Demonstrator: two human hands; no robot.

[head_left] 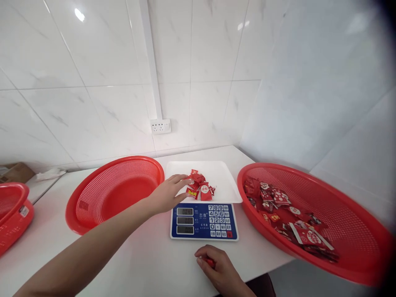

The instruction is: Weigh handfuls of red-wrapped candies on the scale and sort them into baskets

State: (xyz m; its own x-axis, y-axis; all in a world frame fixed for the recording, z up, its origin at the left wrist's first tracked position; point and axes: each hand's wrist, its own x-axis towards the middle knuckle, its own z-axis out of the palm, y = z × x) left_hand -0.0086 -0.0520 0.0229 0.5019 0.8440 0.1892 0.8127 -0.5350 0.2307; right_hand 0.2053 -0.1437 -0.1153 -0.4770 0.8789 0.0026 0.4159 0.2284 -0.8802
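My left hand (168, 194) reaches over the left side of the white weighing tray (227, 177), thumb and fingers apart. Its fingertips are at the edge of a small heap of red-wrapped candies (205, 190); whether they touch is hard to tell. Under the tray's front edge sits the blue panel of a digital scale (202, 221), with lit displays and a keypad. My right hand (218, 266) is curled in front of the scale, closed around a small red packet (210, 262), mostly hidden by the fingers.
A red perforated basket (114, 198) stands left of the scale, bare inside. To the right, a larger red basket (355, 231) holds many red packets (281, 198). Another red basket (15, 218) is at the far left, near a cardboard box (17, 173). A tiled wall with a socket (161, 126) rises behind.
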